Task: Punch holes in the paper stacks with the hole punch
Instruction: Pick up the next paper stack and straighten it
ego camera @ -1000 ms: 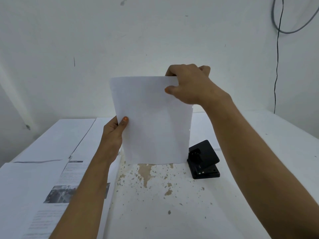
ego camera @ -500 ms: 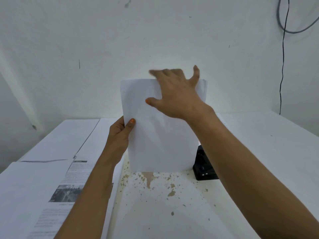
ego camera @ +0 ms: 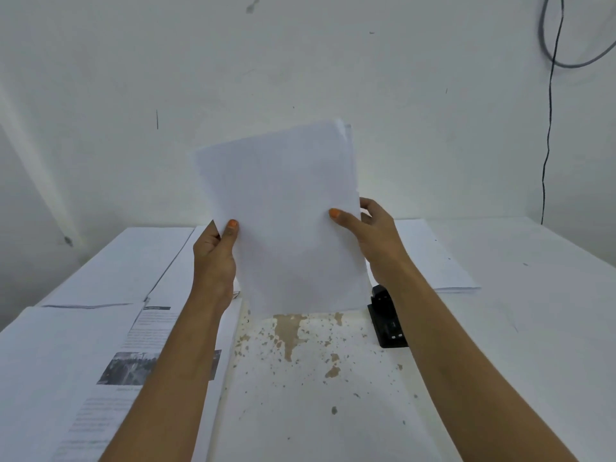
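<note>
Hands on both edges! Left hand (ego camera: pixel 215 251) pinches the paper stack (ego camera: pixel 283 215) at its left edge, thumb in front; right hand (ego camera: pixel 373 238) pinches the right edge the same way. Sheets stand upright, tilted a little left, held above the surface (ego camera: pixel 300 411). Black hole punch (ego camera: pixel 386 320) sits just right of the stack's lower corner, partly behind the right forearm. Printed pages (ego camera: pixel 110 345) lie at left, more sheets (ego camera: pixel 433 258) far right.
</note>
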